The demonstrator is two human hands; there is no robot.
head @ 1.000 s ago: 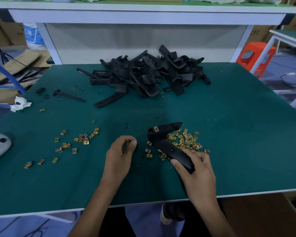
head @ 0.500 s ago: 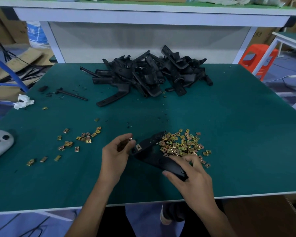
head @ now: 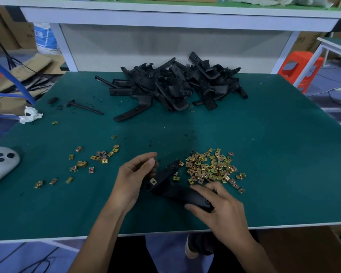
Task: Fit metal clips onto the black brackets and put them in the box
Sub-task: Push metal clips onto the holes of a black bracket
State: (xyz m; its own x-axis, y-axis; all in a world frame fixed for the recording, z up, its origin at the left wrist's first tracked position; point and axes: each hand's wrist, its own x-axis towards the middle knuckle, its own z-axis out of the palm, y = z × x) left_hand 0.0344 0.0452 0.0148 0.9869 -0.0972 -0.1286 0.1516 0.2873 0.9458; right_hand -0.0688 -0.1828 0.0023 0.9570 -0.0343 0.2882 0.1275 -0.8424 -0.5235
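Head view: my right hand [head: 215, 205] grips near end of black bracket [head: 171, 187], just left of clip pile [head: 211, 168]. One clip [head: 153, 181] already seated. My left hand [head: 134, 174] curled beside bracket's far arm, thumb against forefinger; can't tell whether it pinches clip. Step: fitting the remaining clip, I judge. Next: align squarely with hole, push home.

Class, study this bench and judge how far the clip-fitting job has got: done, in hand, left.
Done: one clip sits on the bracket that the right hand grips. In hand: the left hand is curled beside that bracket; whether it pinches a clip is unclear. Left: the pile of brackets at the back and the heap of clips.
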